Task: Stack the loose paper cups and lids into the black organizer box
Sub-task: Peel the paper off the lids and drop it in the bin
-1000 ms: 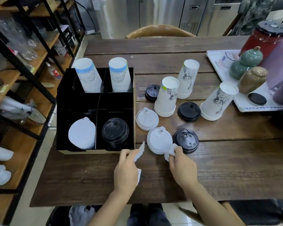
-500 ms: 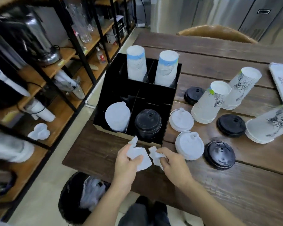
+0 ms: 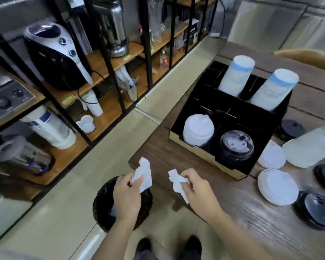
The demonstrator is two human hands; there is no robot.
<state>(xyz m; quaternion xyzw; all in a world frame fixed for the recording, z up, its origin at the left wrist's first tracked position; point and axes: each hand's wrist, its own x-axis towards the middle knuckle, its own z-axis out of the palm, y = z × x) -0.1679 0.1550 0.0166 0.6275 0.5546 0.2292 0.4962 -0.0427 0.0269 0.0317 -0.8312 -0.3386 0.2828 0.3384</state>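
The black organizer box (image 3: 193, 104) stands on the wooden table's left end. Its rear compartments hold two upside-down stacks of white cups (image 3: 236, 76) (image 3: 274, 89); its front ones hold a white lid stack (image 3: 198, 131) and a black lid stack (image 3: 236, 145). Loose white lids (image 3: 277, 186) (image 3: 272, 156), black lids (image 3: 316, 210) and a cup stack (image 3: 311, 147) lie to the box's right. My left hand (image 3: 127, 194) pinches a torn white paper scrap (image 3: 144, 174) over a black bin. My right hand (image 3: 199, 186) grips another white paper scrap (image 3: 177, 182) beside the table corner.
A black waste bin (image 3: 103, 207) stands on the tiled floor below my left hand. Wooden shelves (image 3: 109, 107) on a black frame with appliances and cups fill the left side. My shoes (image 3: 144, 246) show at the bottom. A chair back (image 3: 304, 57) is at far right.
The view has swung left and down toward the floor. Both hands, each holding a paper scrap, have moved off the table's front edge to the bin, and have drawn apart.
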